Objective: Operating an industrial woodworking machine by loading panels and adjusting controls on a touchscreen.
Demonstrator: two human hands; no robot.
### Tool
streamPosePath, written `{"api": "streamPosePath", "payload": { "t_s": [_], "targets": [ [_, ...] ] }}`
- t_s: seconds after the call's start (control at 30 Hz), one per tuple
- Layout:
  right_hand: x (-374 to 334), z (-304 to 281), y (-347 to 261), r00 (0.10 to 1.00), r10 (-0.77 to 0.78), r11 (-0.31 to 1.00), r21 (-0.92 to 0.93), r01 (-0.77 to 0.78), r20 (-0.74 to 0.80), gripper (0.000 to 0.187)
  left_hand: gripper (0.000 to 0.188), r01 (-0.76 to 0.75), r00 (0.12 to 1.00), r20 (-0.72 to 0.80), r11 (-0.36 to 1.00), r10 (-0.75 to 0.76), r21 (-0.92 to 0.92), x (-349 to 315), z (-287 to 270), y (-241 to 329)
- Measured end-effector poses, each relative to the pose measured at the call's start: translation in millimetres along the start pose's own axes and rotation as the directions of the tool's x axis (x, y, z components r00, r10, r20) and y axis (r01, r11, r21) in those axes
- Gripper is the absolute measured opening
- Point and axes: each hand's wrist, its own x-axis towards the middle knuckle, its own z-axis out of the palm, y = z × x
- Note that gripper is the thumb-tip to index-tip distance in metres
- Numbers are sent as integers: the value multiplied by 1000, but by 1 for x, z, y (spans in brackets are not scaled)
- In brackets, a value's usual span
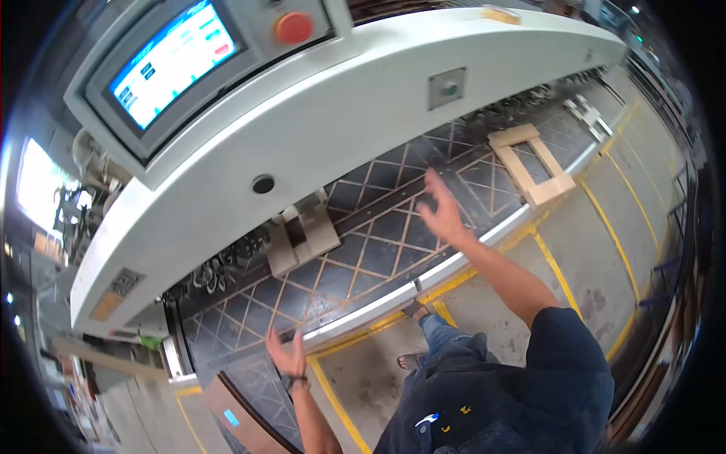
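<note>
My right hand hovers over the dark machine bed with its crossed wooden strips, fingers apart and holding nothing. To its right a rectangular wooden frame lies on the bed near the front edge, apart from the hand. My left hand is by the bed's front rail at the lower left, its fingers spread and no object in it. A second wooden frame rests further in, partly hidden under the white machine housing. Close to my left forearm is a brown panel with a blue label.
The white machine housing arches over the bed, carrying a lit touchscreen and a red stop button. A pale metal rail edges the bed. Yellow lines mark the concrete floor. A metal fixture sits far right.
</note>
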Motion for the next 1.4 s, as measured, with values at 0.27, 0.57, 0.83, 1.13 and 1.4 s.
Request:
{"api": "streamPosePath", "payload": {
  "t_s": [0.27, 0.57, 0.83, 1.13, 1.4],
  "targets": [
    [116, -93, -77, 944, -266, 753, -653, 77, -195, 94, 95, -147, 989, 32, 943, 144, 297, -106, -79, -120],
    [125, -90, -83, 936, -300, 712, -696, 91, -185, 85, 84, -84, 996, 10, 962, 84, 262, -108, -83, -115],
    [125, -106, -84, 960, -257, 778, -614, 136, -114, 77, 86, -43, 999, 6, 956, 44, 291, -107, -82, -113],
    [-25, -32, 34, 994, 91, 869, -492, -49, 63, 34, 88, -38, 999, -7, 958, 42, 285, -106, -84, -105],
    [-79, 16, 57, 988, 7, 774, -625, -103, -154, 34, 82, -66, 998, 16, 949, 64, 308, -107, -83, -109]
  ]
}}
